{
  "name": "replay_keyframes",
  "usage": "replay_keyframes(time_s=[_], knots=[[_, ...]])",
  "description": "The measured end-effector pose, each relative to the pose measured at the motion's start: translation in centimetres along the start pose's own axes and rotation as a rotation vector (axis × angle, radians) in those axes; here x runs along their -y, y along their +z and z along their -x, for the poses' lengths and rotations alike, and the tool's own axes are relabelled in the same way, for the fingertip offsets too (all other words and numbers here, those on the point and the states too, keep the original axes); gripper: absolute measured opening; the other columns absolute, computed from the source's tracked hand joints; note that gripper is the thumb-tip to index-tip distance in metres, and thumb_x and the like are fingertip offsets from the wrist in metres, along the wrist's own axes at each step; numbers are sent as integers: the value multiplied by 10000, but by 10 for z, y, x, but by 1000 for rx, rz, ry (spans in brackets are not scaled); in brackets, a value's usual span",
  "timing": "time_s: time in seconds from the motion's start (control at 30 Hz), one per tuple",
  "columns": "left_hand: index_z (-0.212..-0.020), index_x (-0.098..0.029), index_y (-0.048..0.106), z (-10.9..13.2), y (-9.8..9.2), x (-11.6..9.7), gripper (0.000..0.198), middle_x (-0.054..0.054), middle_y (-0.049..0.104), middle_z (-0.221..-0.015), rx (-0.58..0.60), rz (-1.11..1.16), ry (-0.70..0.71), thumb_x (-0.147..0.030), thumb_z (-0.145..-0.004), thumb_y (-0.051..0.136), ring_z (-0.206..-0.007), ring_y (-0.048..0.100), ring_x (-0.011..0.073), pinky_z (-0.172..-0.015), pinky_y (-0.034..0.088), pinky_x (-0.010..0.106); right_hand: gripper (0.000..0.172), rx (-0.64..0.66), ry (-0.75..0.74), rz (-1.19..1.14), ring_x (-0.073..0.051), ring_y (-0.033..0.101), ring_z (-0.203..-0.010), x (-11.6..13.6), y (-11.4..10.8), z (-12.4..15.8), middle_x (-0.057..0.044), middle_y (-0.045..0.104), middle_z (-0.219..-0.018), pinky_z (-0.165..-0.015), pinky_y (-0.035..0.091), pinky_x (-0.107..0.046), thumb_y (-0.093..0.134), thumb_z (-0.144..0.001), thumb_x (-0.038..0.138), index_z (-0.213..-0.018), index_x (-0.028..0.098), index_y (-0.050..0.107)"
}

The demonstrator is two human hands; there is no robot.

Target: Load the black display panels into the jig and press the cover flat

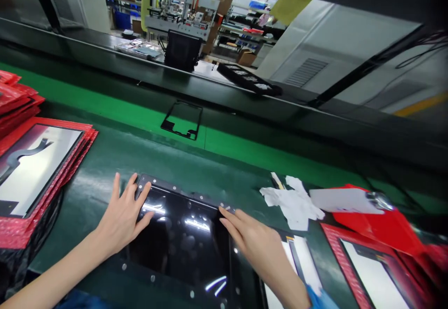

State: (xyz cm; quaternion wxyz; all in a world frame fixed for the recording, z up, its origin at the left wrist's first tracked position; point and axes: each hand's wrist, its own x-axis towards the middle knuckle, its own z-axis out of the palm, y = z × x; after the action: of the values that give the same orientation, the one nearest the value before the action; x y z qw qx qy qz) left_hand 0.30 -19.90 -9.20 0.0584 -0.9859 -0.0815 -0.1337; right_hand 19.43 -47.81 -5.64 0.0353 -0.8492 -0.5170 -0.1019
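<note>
A glossy black screen panel (182,243) lies in a dark flat fixture (175,278) with small round silver dots along its border. My left hand (124,220) is spread over the upper left corner, its fingertips touching the panel's edge and the fixture rim. At the upper right corner, my right hand (255,241) rests with its fingers stretched out, fingertips on the panel's edge. Neither hand grips anything. Ceiling lights reflect on the panel, and pale spots show on its surface. Partly under my right forearm are white and dark flat panels (308,262).
Red bubble-wrap bags with a screen (45,159) are stacked at left. A crumpled white cloth (294,204), a whitish bottle (346,200) and more red-wrapped screens (378,271) lie at right. A thin black frame (182,120) sits on the green strip beyond.
</note>
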Motion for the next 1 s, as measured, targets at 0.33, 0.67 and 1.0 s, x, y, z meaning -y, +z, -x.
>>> replay_keyframes(time_s=[0.33, 0.67, 1.0], knots=[[-1563, -156, 200, 29, 7, -2, 709, 203, 371, -1545, 5, 208, -74, -462, -972, 446, -1499, 204, 353, -1164, 188, 659, 436, 37, -31, -553, -248, 530, -1117, 50, 19, -47, -84, 629, -1175, -936, 461, -450, 404, -981, 127, -1397, 229, 486], [-1435, -272, 427, 37, -6, -3, 508, 92, 260, -1622, -59, 705, -192, -382, -952, 541, -1524, 62, 343, -1194, 119, 646, 334, 280, 163, -1100, -149, 556, -794, 32, -15, -83, 0, 580, -926, -776, 473, -309, 633, -843, 204, -1170, 232, 574], [-1323, -358, 573, 2, -31, -42, 533, 23, 533, -1461, -189, 2202, -497, -421, -815, 723, -1405, 431, 283, -1159, 377, 462, 302, -323, 346, -1287, -185, 597, -827, 34, -59, -117, -30, 586, -877, -757, 506, -308, 704, -832, 436, -1010, 212, 610]])
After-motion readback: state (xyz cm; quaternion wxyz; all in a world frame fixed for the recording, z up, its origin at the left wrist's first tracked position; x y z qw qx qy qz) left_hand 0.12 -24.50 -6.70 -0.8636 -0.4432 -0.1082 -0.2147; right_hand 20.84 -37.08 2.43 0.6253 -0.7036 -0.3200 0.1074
